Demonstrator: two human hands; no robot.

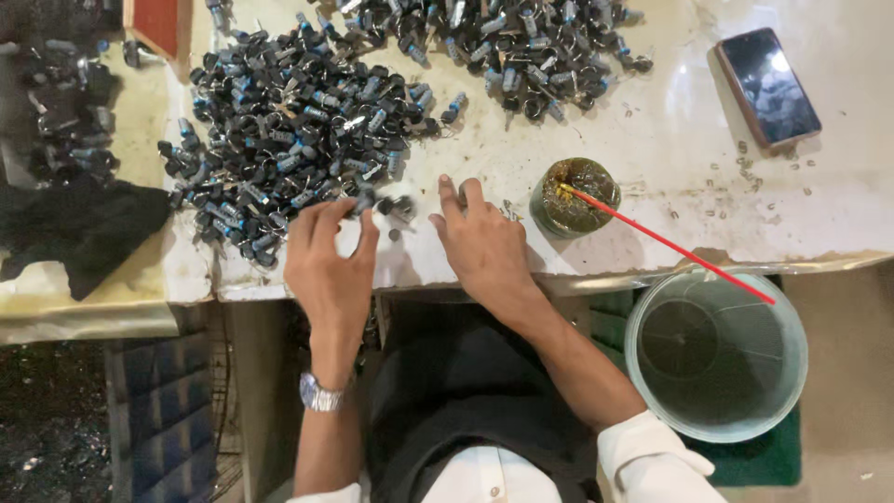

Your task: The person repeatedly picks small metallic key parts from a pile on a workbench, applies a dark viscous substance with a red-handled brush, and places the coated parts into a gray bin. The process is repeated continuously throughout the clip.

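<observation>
reaching into the edge of a pile (289,130) of small dark parts with blue-grey bands, the left hand (331,265) lies palm down on the white table (652,158), fingers curled over 1 or 2 parts (365,200) at the pile's near rim. whether it actually pinches a part i cannot tell, since the fingertips hide it. a metal watch (319,395) sits on that wrist.

the right hand (484,247) rests just beside it, also palm down, 2 fingers stretched toward a few loose parts (399,207) lying between the hands; its grip is loose, with nothing clearly held, though a small part may be tucked under the palm.

a 2nd pile (503,42) spreads along the far edge of the table. right of the right hand stands a small round pot (577,194) of brownish paste, with a thin red stick (670,244) leaning out of it over the table edge. a phone (768,86) lies well apart at the far right. below the table edge sits a clear bucket (717,354) on a green mat. a black cloth (79,228) lies at the left, near more dark parts (65,102).
</observation>
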